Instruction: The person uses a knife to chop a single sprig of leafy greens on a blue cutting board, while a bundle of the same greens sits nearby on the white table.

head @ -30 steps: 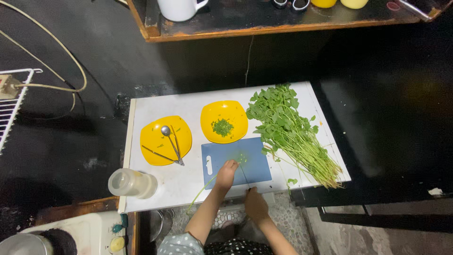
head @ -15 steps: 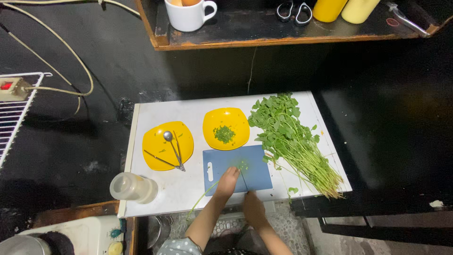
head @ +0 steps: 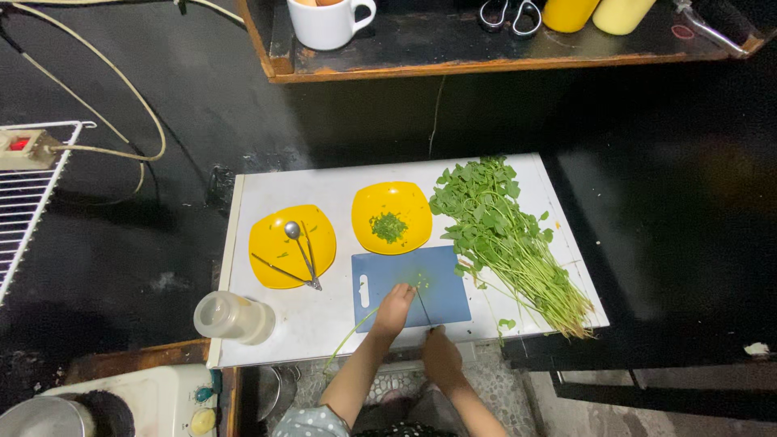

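Observation:
My left hand [head: 394, 309] rests on the blue cutting board [head: 445, 287], pressing down a thin green stem that trails off the table's front edge. My right hand [head: 441, 354] sits at the board's front edge, shut on a knife [head: 423, 308] whose blade points up across the board toward a few chopped green bits. Behind the board, a yellow plate [head: 392, 216] holds a small pile of chopped greens. Another yellow plate [head: 291, 245] at the left carries a spoon and a thin utensil. A big bunch of leafy greens [head: 506, 239] lies to the right of the board.
All of this sits on a white table [head: 324, 194] over a dark floor. A clear jar [head: 233, 317] lies at its front left corner. A wooden shelf [head: 502, 48] behind holds a white mug, scissors and yellow bottles. A wire rack [head: 24, 194] and cables are at the left.
The view has tilted so the table sits lower in frame. My right hand has moved up to the board's front edge with the knife across the board; my left hand stays on the stem.

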